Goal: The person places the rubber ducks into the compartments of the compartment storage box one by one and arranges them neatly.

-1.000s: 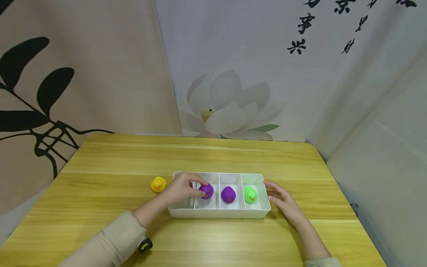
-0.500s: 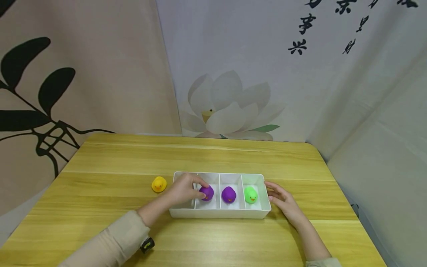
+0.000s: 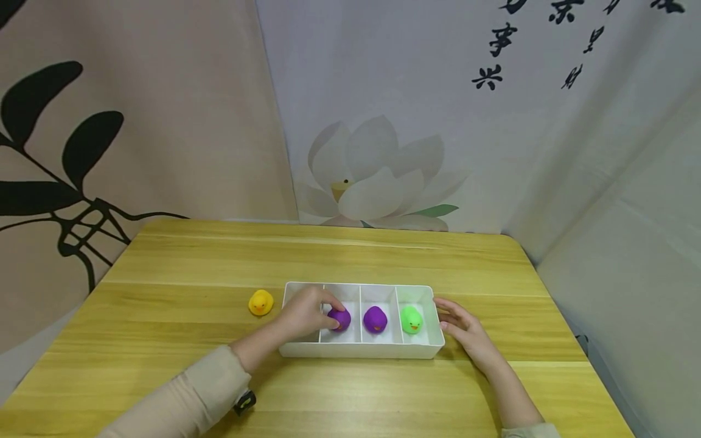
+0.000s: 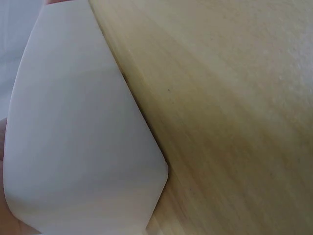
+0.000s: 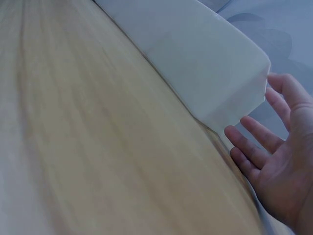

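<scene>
A long white divided box [image 3: 378, 351] lies across the table. My left hand [image 3: 306, 310] reaches over its leftmost compartment and pinches a purple toy duck [image 3: 342, 320] between thumb and fingers, low in the second compartment. Another purple toy duck [image 3: 375, 320] sits in the third compartment, and a green toy duck [image 3: 411, 320] in the rightmost. At the box's right end, my right hand [image 3: 464, 328] rests its fingertips with the fingers extended. The right wrist view shows those fingers [image 5: 247, 142] against the end wall. In the left wrist view the box's outer wall [image 4: 83, 117] hides most of the left hand.
A yellow toy duck [image 3: 260, 303] stands on the wooden table [image 3: 350, 395], just left of the box. A dark wrist device [image 3: 244, 402] hangs by the left sleeve. Printed curtains [image 3: 208, 121] rise behind the table's back edge.
My left hand has lowered slightly and moved a little right, with the purple duck sinking deeper into the second compartment. The right hand and the box have stayed put.
</scene>
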Demonstrator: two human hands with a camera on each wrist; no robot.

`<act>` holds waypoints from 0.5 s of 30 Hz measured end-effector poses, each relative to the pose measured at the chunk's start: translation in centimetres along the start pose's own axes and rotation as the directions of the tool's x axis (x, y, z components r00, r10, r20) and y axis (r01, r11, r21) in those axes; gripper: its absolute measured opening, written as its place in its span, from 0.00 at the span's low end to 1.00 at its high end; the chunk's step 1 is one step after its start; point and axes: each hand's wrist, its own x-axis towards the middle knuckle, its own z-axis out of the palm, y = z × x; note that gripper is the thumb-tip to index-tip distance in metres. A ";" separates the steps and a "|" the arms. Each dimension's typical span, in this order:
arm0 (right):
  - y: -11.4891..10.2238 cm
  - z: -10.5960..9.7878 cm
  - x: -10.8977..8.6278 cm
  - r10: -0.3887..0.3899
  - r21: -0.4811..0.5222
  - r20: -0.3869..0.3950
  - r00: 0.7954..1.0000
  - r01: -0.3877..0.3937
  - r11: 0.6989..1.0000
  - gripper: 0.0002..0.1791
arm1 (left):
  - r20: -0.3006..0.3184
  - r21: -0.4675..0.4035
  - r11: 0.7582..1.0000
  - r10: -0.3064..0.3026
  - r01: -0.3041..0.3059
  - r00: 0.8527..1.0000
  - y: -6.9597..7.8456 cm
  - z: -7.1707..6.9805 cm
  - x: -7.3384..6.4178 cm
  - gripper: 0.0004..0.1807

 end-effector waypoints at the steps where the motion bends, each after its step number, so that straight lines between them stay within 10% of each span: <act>1: 0.0 0.0 0.0 -0.002 -0.005 0.000 1.000 0.002 1.000 0.27 | 0.000 0.011 1.000 -0.002 0.002 1.000 0.0 0.0 0.0 0.11; 15: -0.3 0.2 -0.1 0.007 -0.007 0.000 1.000 -0.007 1.000 0.27 | -0.004 0.076 0.997 -0.025 0.025 1.000 0.3 0.0 -0.1 0.10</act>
